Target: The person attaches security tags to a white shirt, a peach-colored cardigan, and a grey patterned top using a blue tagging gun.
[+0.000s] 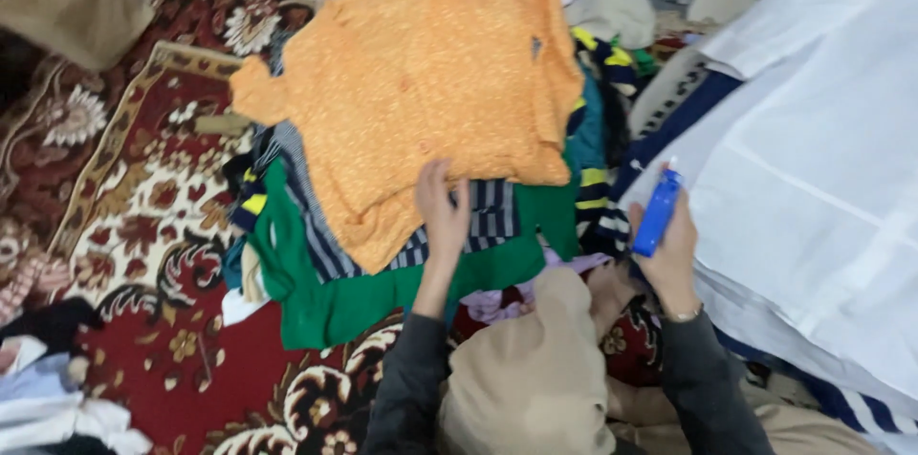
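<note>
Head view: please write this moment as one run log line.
left hand: on orange garment | right hand: holds blue bottle | pile on carpet

Orange knit garment (421, 92) lies spread flat atop a heap of clothes, one sleeve stub pointing left, lower hem rumpled. Speckled texture, small dark mark near upper right. Left hand (442, 211) rests fingers-up on its lower edge. Blue spray bottle (657, 213), slim, pale nozzle at top, stands tilted upright in the right hand (669, 249), well apart from the garment.

2 hands (445, 211), 1 orange garment (421, 92), 1 green garment (325, 297), 1 blue spray bottle (657, 214), 1 white sheet (822, 178), 1 patterned red carpet (143, 187).
</note>
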